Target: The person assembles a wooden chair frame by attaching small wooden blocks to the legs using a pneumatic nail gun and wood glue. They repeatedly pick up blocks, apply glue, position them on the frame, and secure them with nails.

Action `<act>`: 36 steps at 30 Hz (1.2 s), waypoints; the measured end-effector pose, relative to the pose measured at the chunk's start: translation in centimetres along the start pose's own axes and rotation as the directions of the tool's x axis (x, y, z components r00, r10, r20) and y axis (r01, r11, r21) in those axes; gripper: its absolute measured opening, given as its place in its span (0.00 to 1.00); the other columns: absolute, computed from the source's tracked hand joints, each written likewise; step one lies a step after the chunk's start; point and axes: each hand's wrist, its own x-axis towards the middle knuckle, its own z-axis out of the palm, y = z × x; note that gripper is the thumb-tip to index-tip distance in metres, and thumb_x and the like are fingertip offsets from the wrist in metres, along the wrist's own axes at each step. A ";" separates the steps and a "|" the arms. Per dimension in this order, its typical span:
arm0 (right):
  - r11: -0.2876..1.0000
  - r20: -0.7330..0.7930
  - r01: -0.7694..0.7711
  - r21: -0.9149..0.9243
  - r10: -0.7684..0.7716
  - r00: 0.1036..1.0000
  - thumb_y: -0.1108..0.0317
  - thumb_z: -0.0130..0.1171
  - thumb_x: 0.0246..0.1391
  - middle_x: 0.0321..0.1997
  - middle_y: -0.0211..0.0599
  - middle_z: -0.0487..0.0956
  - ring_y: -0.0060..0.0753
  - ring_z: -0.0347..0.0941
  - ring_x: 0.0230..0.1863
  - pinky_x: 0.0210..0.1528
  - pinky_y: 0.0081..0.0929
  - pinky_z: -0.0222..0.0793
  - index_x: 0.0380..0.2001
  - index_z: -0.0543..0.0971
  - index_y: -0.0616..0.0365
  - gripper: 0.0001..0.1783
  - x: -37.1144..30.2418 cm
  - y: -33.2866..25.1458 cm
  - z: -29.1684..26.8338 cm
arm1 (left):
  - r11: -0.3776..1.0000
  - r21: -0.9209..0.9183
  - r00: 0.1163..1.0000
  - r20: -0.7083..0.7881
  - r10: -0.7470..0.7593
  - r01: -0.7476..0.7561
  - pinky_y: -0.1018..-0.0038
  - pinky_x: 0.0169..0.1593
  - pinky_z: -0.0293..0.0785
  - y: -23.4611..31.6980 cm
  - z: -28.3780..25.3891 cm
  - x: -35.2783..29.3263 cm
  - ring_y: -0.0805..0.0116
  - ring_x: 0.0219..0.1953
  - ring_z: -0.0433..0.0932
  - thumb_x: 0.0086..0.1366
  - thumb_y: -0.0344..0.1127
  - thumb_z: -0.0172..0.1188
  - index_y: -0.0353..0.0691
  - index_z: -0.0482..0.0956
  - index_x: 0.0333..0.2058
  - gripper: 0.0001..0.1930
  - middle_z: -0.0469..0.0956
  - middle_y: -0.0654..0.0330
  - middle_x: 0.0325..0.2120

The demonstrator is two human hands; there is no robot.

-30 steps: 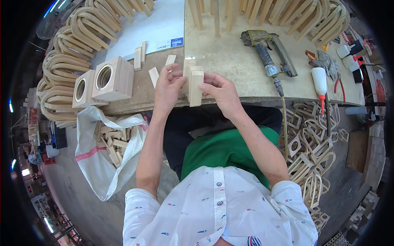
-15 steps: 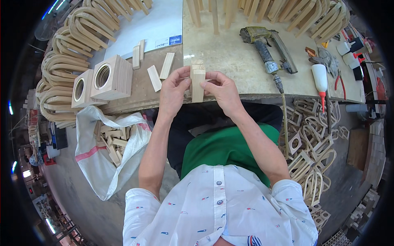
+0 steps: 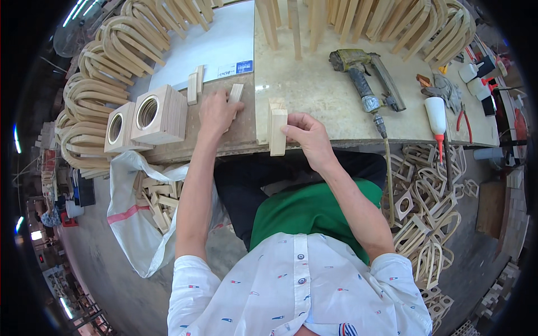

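Observation:
Over the loose wooden strips on the bench's brown part is my left hand (image 3: 218, 112), its fingers bent down on a pale wooden strip (image 3: 236, 93). Another strip that lay there is hidden beneath this hand. At the bench's front edge my right hand (image 3: 309, 137) grips a wooden block (image 3: 278, 133) between thumb and fingers, holding it by its right side. The block looks made of pieces laid together, its end facing up toward me. Two short wooden strips (image 3: 193, 87) lie just beyond my left hand.
Two square wooden boxes (image 3: 159, 115) with round threaded holes stand left. Curved wooden frames (image 3: 123, 42) line the bench's back and left. A nail gun (image 3: 364, 78) with hose, a glue bottle (image 3: 435, 115) and pliers (image 3: 463, 117) lie right. Below hangs a white sack (image 3: 131, 224) of offcuts.
My left hand has let go of the block and moved left onto the loose strips. The right hand still holds the block, now alone. The view has shifted slightly.

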 end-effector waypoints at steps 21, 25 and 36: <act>0.998 0.111 0.053 0.036 -0.056 0.992 0.73 0.59 0.55 0.42 0.35 0.80 0.21 0.74 0.41 0.43 0.21 0.70 0.47 0.76 0.67 0.16 -0.5 -2.0 -0.3 | 0.006 -0.914 0.852 0.381 0.359 0.406 0.72 0.52 0.70 3.1 -0.3 -5.0 0.72 0.49 0.74 0.65 0.31 0.58 0.36 0.67 0.59 0.24 0.76 0.58 0.50; 0.998 0.115 0.038 0.055 -0.044 0.992 0.73 0.59 0.54 0.43 0.35 0.79 0.21 0.74 0.41 0.44 0.22 0.71 0.47 0.76 0.67 0.16 -0.8 -2.4 -0.3 | -0.005 -0.913 0.844 0.376 0.381 0.409 0.72 0.51 0.70 3.1 0.0 -4.8 0.72 0.49 0.74 0.65 0.32 0.58 0.36 0.67 0.59 0.24 0.75 0.58 0.50; 0.993 0.045 -0.005 0.121 0.000 0.999 0.71 0.59 0.54 0.40 0.36 0.79 0.22 0.75 0.40 0.43 0.22 0.72 0.46 0.75 0.67 0.16 -1.0 -1.2 -1.0 | 0.127 -0.931 0.922 0.360 0.143 0.343 0.77 0.47 0.73 5.1 0.6 -7.0 0.75 0.43 0.76 0.64 0.33 0.59 0.33 0.77 0.51 0.18 0.80 0.63 0.41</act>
